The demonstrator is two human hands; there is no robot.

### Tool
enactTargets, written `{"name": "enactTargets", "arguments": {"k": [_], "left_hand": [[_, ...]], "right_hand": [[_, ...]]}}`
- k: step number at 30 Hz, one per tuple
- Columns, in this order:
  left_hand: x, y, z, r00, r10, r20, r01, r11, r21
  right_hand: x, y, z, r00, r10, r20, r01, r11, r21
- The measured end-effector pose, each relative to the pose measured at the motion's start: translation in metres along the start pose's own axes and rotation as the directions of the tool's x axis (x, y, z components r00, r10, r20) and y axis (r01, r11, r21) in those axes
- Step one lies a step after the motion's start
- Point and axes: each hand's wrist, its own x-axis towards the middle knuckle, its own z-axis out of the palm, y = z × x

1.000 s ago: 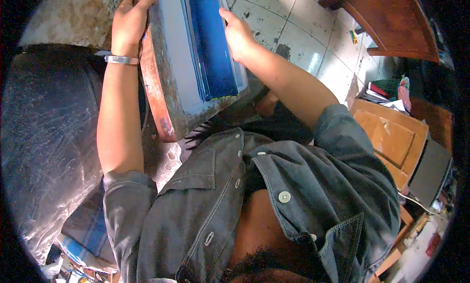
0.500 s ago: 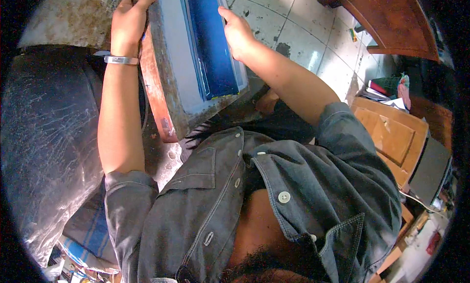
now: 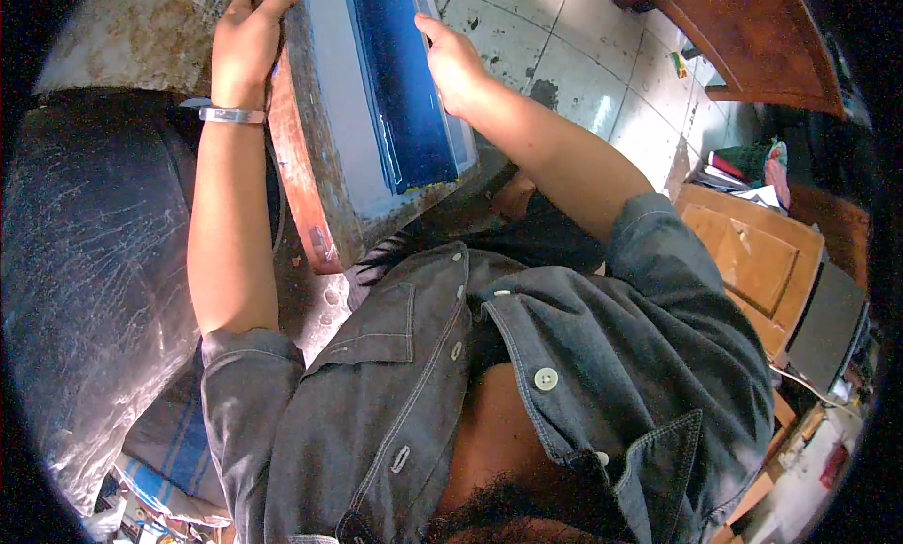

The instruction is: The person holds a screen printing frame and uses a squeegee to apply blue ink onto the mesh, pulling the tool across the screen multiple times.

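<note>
Presently I list: wooden frame [image 3: 299, 173], ahead of the shirt [image 3: 372, 384], left hand [image 3: 248, 46] and right hand [image 3: 453, 66] grasping its opposite sides; dark sheet [image 3: 94, 224], close beside left forearm [image 3: 233, 234]; brown furniture [image 3: 752, 41], upper right; tiled floor [image 3: 588, 50], stretching between frame and furniture.

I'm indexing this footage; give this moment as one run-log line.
left hand: grips left edge of wood-edged board | right hand: grips its right side | blue panel: on board | tiled floor: stained
</note>
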Motion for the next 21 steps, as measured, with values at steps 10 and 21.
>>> {"name": "enactTargets", "arguments": {"k": [10,21], "left_hand": [[0.01,-0.005,0.008,0.996,0.047,0.07,-0.048,0.999,0.019],[0.004,-0.004,-0.003,0.997,0.067,0.04,-0.07,0.996,0.063]], "right_hand": [[-0.011,-0.01,0.0,0.995,-0.083,-0.048,0.079,0.994,-0.071],[-0.035,-0.025,0.022,0.985,-0.149,-0.085,0.118,0.949,-0.293]]}}
